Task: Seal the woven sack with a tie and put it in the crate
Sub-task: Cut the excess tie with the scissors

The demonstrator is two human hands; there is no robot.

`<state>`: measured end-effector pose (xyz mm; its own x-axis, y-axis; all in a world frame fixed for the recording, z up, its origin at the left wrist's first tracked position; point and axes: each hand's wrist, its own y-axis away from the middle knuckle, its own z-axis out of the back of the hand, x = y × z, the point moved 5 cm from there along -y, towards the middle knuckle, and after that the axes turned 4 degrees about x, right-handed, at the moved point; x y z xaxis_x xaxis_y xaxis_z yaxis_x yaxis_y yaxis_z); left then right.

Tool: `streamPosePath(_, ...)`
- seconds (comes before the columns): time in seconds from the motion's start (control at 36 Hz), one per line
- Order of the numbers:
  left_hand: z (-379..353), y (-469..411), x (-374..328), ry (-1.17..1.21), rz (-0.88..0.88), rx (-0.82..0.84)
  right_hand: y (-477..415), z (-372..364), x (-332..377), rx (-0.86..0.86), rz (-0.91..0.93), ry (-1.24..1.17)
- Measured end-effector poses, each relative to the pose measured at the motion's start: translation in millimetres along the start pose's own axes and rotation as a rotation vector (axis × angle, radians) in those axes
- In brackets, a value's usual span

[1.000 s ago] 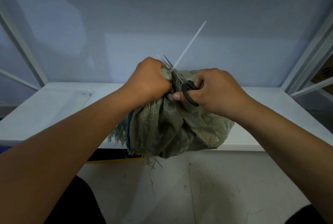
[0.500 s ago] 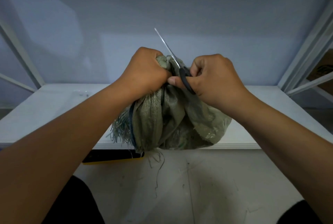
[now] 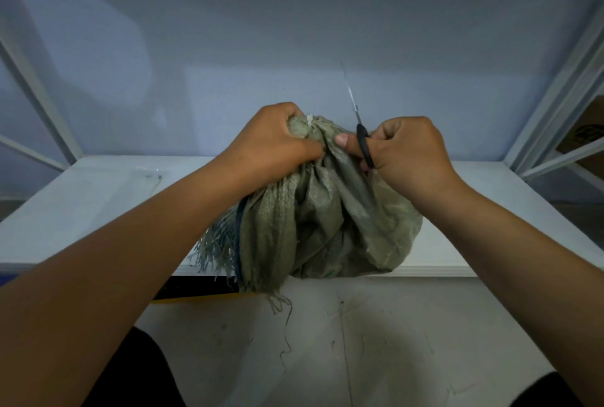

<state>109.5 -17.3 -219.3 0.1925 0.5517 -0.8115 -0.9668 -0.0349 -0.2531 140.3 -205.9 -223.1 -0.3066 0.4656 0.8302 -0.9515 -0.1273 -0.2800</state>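
Looks like trimming of tie (image 3: pixel 309 118), about done. Clenching sack (image 3: pixel 327 220) neck with left hand (image 3: pixel 274 141), gripping scissors (image 3: pixel 363 145) right of neck with right hand (image 3: pixel 408 151). Next: park scissors, locate crate.

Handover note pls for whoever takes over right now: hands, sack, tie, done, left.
Left hand: grip on the gathered neck of the woven sack, which sits at the white table's front edge.
Right hand: holds black-handled scissors, blades up, off the neck.
Done: white tie on the neck, only a short stub showing.
Left: put scissors down, move sack to crate; crate not in view.
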Motion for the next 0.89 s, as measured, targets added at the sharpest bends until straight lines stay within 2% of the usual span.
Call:
streamPosePath(0.11,-14,4,-1,0.106,0.031,0.118,-2,1,-11,-0.004,-0.051,-0.009)
streamPosePath(0.42,-23,8,4,0.033,0.082,0.162,11,-13,4,0.009,0.111,0.446)
streamPosePath(0.58,-24,9,3,0.031,0.070,0.259,16,-21,4,0.064,0.144,0.549)
streamPosePath(0.75,-27,14,-2,0.133,0.015,0.377,16,-26,4,0.114,0.182,0.625)
streamPosePath(0.89,-26,15,-3,0.109,-0.002,0.393,16,-29,3,0.146,0.192,0.645)
